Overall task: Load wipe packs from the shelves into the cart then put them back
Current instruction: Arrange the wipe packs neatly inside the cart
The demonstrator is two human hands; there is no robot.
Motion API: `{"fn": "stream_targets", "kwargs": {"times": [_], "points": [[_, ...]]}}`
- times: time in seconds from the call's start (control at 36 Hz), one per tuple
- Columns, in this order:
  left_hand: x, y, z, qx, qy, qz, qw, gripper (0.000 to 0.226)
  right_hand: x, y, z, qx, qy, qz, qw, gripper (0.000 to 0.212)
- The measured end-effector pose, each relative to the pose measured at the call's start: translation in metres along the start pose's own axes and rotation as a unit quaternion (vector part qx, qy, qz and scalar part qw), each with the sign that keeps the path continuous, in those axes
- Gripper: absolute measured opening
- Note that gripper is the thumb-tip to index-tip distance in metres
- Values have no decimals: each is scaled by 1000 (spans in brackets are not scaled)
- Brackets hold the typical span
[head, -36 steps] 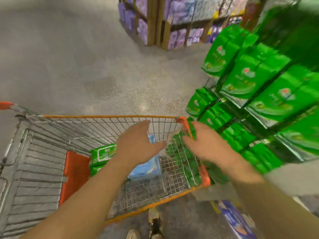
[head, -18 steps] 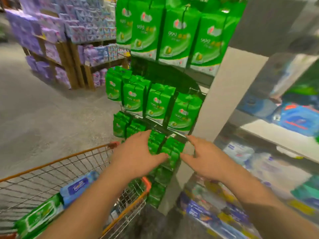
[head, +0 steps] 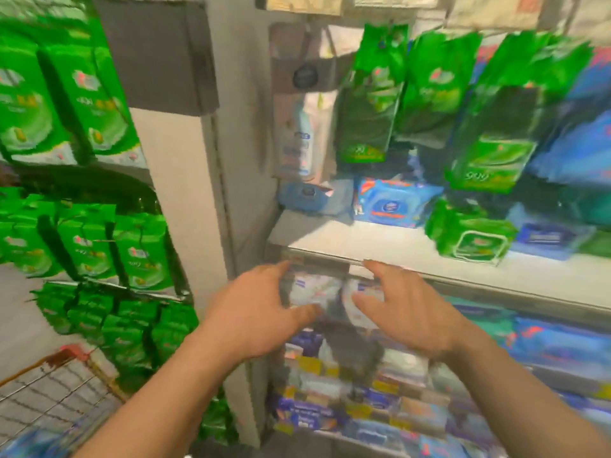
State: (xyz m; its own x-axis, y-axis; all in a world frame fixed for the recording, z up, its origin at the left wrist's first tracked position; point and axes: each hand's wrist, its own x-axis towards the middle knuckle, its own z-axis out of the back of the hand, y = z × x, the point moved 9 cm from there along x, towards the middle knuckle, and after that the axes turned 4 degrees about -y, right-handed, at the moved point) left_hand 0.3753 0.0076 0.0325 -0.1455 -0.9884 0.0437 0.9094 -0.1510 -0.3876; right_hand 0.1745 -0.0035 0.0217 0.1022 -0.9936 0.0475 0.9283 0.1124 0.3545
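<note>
Both hands are reaching forward at the shelving, empty. The left hand (head: pixel 254 312) is held with fingers spread and relaxed, gripping nothing; the right hand (head: pixel 406 309) is likewise spread wide, palm down, holding nothing. Between and just beyond the fingertips, pale wipe packs (head: pixel 314 289) are sitting on the tier under the grey shelf (head: pixel 380 249); whether either hand is touching them cannot be told through the blur.

On the grey shelf itself, a blue wipe pack (head: pixel 390 203) is lying toward the left and a green wipe pack (head: pixel 469 233) is lying near the front edge, to its right. Above these, tall green hanging packs (head: pixel 429 90) are suspended in a row. To the left of the white pillar (head: pixel 178 200), more green bags (head: pixel 86 242) are hanging in several tiers.

The cart (head: pixel 49 388) is showing only a corner at lower left, its orange rim and wire mesh in view. Its contents are not readable here; a blurred blue patch at the bottom edge may be a pack, but this cannot be confirmed.

Judgement on progress: the person appears to be approaching a pick from the shelves, so loading is under way. How many packs remain to load, and the whole return to the shelves, appear outstanding.
</note>
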Motion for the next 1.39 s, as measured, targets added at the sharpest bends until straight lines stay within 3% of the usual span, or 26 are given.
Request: {"fn": "stream_targets", "kwargs": {"times": [0.19,0.36,0.56,0.64,0.81,0.92,1.0,1.06,1.11,1.17,1.19,1.25,1.31,1.39], "points": [[38,-78,-31,-40,-3,-38,998,85,-5,-94,35,14,-16,-74,997,69],[69,-125,-54,-62,22,-63,996,83,-7,-149,57,10,-30,-128,991,60],[113,-163,-72,-78,19,-122,989,83,-3,-198,86,80,-135,-197,968,54],[132,-173,-84,-99,54,-130,985,89,-2,-216,94,109,-187,-205,954,48],[169,-197,-103,-144,67,-176,972,92,17,-247,93,126,-203,-237,942,53],[189,-219,-115,-283,59,-250,924,62,31,-270,84,153,-191,-287,926,71],[195,-233,-140,-407,125,-296,855,47,41,-289,71,182,-176,-280,926,73],[205,-245,-148,-525,182,-248,794,46,48,-297,63,213,-156,-260,929,67],[202,-253,-153,-550,218,-249,767,38,53,-297,59,244,-150,-242,927,61],[210,-259,-153,-524,189,-244,794,39,58,-297,57,264,-142,-222,928,55],[215,-258,-157,-477,153,-246,830,46,60,-297,57,271,-138,-213,928,52],[226,-253,-171,-370,97,-241,892,81,66,-298,55,284,-135,-203,927,49],[234,-249,-186,-352,97,-171,915,112,71,-302,53,291,-138,-193,927,53],[237,-254,-188,-427,83,-137,890,98,77,-310,50,290,-138,-181,930,52]]}}
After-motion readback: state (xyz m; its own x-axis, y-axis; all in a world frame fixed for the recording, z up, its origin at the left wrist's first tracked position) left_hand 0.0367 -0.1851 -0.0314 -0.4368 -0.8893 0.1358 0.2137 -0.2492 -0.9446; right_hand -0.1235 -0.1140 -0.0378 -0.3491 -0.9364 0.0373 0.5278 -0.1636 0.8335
